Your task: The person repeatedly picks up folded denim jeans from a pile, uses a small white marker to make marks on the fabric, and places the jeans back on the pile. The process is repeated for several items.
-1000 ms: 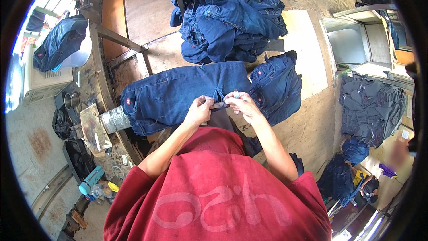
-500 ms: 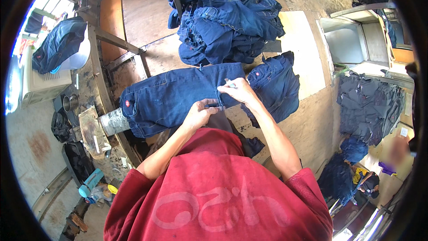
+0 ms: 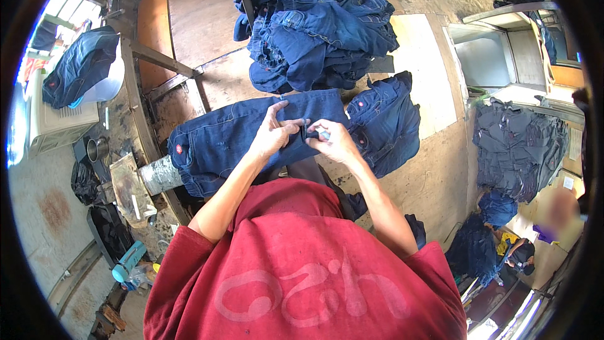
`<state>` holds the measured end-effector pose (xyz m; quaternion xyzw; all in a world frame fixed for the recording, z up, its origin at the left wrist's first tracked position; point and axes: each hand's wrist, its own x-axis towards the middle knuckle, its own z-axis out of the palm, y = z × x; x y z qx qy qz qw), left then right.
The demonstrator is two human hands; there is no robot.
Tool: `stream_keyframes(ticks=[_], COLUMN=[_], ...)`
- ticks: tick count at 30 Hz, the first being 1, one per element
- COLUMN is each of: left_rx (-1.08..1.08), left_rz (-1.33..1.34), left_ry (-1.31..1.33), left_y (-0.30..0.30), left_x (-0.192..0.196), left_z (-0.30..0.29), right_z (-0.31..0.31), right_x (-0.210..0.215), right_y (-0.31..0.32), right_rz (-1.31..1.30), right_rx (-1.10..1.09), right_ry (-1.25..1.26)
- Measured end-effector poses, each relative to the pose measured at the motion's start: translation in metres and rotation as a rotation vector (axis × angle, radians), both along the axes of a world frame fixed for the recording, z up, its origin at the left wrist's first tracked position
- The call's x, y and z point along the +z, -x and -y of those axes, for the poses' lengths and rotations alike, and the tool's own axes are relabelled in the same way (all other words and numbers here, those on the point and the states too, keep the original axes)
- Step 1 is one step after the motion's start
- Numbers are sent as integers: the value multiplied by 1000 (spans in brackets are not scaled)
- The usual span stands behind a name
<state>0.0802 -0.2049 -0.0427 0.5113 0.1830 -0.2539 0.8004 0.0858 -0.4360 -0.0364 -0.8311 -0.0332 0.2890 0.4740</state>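
A pair of dark blue jeans (image 3: 226,135) is drawn over a round, pale grey log-like form (image 3: 161,175) that juts out at its left end. My left hand (image 3: 273,133) lies on the denim, its index finger stretched toward the far edge and its thumb and another finger pinched at a small dark strip (image 3: 304,130) of cloth. Close beside it on the right, my right hand (image 3: 336,143) is closed around a small pale object (image 3: 323,133), mostly hidden by the fingers; its kind cannot be made out.
Behind the jeans rises a heap of blue denim (image 3: 321,28); another crumpled blue pair (image 3: 387,123) lies to the right. A wooden frame post (image 3: 141,107) stands left. Dark garments (image 3: 519,151) are piled far right, near a seated person (image 3: 521,255). A metal cup (image 3: 96,148) is at left.
My left hand has moved away from the near edge, farther onto the jeans, and its index finger has stretched out. My right hand has shifted slightly nearer to me.
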Motion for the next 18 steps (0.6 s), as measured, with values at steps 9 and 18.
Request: stream_keyframes(ticks=[9, 18], left_rx=[-37, -32], left_rz=[-32, -9], left_ry=[-55, -46], left_y=[-6, -9], left_x=[13, 9], left_z=[-3, -5], right_z=[-8, -11], right_x=[-3, -14], right_y=[-1, 8], right_rz=[137, 159], right_rx=[40, -61], right_ry=[43, 77])
